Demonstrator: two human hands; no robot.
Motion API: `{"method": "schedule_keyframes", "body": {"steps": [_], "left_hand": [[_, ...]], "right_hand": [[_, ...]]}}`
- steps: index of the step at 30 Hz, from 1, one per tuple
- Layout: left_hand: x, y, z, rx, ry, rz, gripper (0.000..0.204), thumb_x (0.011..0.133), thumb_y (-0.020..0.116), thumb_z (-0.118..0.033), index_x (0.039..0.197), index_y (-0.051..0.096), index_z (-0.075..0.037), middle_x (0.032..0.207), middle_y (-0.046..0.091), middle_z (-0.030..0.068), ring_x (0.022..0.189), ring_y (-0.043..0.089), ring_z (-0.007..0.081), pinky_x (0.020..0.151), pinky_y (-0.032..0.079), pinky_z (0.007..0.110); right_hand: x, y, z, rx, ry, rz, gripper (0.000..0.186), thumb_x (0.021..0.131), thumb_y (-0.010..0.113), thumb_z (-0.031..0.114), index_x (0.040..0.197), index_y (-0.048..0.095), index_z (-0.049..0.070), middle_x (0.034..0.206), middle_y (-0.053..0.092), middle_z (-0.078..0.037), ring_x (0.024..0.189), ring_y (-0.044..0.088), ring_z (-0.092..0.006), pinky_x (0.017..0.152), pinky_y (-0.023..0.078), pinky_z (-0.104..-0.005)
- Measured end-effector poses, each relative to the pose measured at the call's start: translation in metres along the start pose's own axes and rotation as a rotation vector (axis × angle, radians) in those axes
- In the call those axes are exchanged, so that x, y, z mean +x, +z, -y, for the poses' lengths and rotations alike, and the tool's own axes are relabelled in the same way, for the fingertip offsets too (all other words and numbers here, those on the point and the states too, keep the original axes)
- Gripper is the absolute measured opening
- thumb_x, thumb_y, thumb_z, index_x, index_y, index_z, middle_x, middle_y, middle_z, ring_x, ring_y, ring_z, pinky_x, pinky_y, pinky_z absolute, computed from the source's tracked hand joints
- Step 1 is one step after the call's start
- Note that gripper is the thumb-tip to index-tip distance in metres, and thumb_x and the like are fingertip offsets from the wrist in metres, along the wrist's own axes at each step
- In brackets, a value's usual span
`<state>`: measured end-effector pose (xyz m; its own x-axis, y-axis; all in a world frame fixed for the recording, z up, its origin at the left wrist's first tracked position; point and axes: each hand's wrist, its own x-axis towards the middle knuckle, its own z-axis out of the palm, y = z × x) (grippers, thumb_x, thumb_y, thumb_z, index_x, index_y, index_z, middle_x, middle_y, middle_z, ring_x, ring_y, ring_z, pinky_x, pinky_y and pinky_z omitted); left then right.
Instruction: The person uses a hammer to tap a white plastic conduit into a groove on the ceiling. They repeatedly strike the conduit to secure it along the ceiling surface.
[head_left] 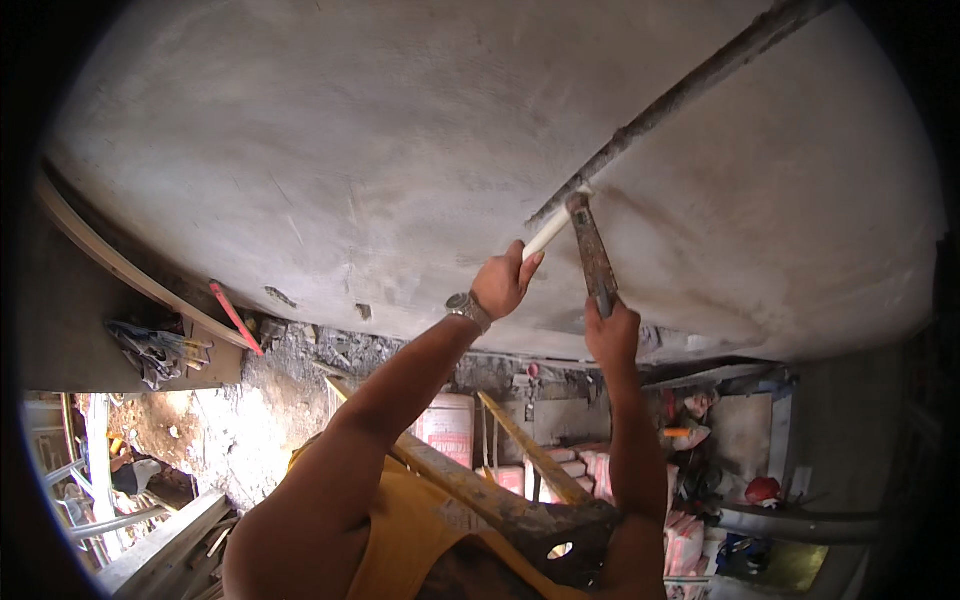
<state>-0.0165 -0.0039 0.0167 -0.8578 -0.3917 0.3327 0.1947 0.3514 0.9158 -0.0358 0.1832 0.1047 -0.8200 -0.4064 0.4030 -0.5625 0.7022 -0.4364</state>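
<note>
A long dark groove [690,95] runs diagonally down the grey plastered wall [350,130]. My left hand [503,284], with a metal wristwatch [468,308] behind it, is closed around the lower end of a white pipe [547,234]. The pipe's upper end lies at the lower part of the groove. In my right hand [613,333] is the dark grip of a worn, mottled hand tool [592,248] with a long tapering body. Its rusty tip touches or overlaps the pipe near the groove; I cannot tell which. The tool's exact kind is unclear.
Below me stands a yellow-railed stepladder [540,455] with a dark, stained top. Stacked bags [445,425] sit on the floor beyond it. A red bar [236,318] leans at the left by a curved wooden edge [120,265]. A red rounded object [763,491] lies at the lower right.
</note>
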Motion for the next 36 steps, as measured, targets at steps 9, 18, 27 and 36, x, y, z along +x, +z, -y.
{"method": "schedule_keyframes", "body": {"steps": [9,18,27,36], "left_hand": [[0.001,0.003,0.004,0.022,0.001,0.028,0.039,0.099,0.043,-0.041,0.088,0.043,-0.003,0.058,0.055,0.0225,0.058,0.056,0.0468,0.050,0.042,0.052],[-0.002,0.001,-0.003,0.011,-0.032,0.056,0.041,0.099,0.042,-0.042,0.089,0.045,-0.003,0.059,0.056,0.0223,0.058,0.057,0.0456,0.050,0.043,0.049],[-0.001,0.007,-0.007,-0.009,-0.053,0.031,0.041,0.099,0.043,-0.042,0.088,0.045,-0.003,0.058,0.056,0.0222,0.056,0.057,0.0451,0.049,0.043,0.050],[-0.004,0.006,-0.011,0.017,-0.084,0.015,0.042,0.100,0.041,-0.041,0.091,0.047,-0.001,0.060,0.057,0.0226,0.058,0.059,0.0440,0.051,0.044,0.048]], "right_hand": [[0.019,-0.003,-0.005,-0.095,0.136,0.122,0.019,0.085,0.063,0.015,0.077,0.057,0.000,0.061,0.057,-0.023,0.063,0.061,-0.0428,0.054,0.046,-0.0435],[0.007,0.001,-0.033,0.027,-0.193,-0.043,0.024,0.084,0.063,0.015,0.067,0.051,0.003,0.059,0.055,-0.021,0.062,0.059,-0.0439,0.051,0.045,-0.0423],[0.000,-0.004,-0.042,0.662,0.162,0.079,0.022,0.086,0.060,0.015,0.071,0.057,-0.001,0.059,0.057,-0.021,0.060,0.059,-0.0415,0.056,0.046,-0.0408],[0.009,-0.017,0.014,0.102,-0.097,-0.137,0.024,0.090,0.061,0.022,0.093,0.062,-0.002,0.084,0.065,-0.021,0.070,0.063,-0.0381,0.064,0.050,-0.0417]]}}
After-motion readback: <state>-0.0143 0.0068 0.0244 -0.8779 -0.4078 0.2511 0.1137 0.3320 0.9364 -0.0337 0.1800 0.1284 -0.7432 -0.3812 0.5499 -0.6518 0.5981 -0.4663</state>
